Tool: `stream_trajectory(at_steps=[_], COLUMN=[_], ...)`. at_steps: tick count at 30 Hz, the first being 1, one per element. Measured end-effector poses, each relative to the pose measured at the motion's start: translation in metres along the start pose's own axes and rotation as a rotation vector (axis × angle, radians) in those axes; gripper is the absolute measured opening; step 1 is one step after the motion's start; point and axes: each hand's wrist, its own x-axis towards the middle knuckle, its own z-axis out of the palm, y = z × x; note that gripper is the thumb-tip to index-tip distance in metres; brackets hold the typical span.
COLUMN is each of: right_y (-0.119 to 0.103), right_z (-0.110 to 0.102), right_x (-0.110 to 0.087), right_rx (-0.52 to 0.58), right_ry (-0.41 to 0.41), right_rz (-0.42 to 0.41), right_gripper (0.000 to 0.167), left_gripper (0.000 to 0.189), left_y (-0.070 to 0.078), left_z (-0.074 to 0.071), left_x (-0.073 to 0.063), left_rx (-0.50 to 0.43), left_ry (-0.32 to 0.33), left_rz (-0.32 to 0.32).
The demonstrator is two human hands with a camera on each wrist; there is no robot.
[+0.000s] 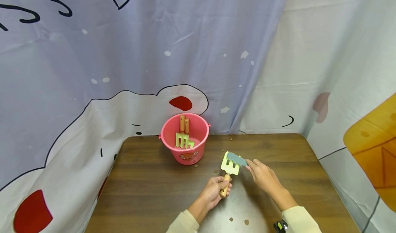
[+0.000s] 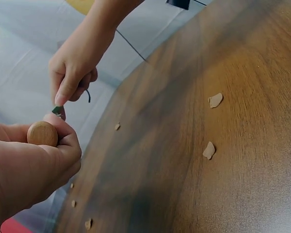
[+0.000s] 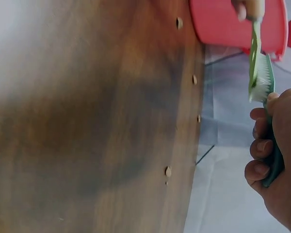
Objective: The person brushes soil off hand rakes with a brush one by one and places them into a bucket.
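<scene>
My left hand (image 1: 213, 191) grips the wooden handle (image 1: 226, 186) of a small pale green garden fork (image 1: 227, 166), its flat tined head pointing up and away. My right hand (image 1: 263, 174) holds a grey-green brush (image 1: 236, 158) by its handle. White bristles (image 3: 263, 80) press against the fork's head in the right wrist view, where that head is seen edge-on. In the left wrist view, the round end of the wooden handle (image 2: 42, 133) pokes out of my left fist, and the fork's head is hidden.
A pink bucket (image 1: 185, 154) stands at the table's back edge, holding two small green tools (image 1: 182, 140) with wooden handles. Several brown flakes (image 1: 246, 222) lie scattered over the wooden table (image 1: 148, 191). A printed curtain (image 1: 185, 54) hangs right behind it.
</scene>
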Motion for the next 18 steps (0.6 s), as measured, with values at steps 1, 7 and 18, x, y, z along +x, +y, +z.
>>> stream_trajectory(at_steps=[1, 7, 18], right_y=[0.003, 0.02, 0.024], right_z=[0.001, 0.002, -0.012], right_x=[0.003, 0.018, 0.032], right_rx=[-0.004, -0.014, 0.027], right_ry=[-0.013, -0.099, -0.106], right_rz=[0.016, 0.108, 0.133], right_gripper=[0.03, 0.031, 0.033], left_gripper=[0.031, 0.036, 0.032], left_y=[0.0, -0.001, 0.0], left_z=[0.0, 0.001, 0.004], left_x=[0.0, -0.003, -0.003], left_rx=[0.003, 0.014, 0.004], left_ry=[-0.002, -0.008, -0.005], left_rz=[0.0, -0.009, 0.005])
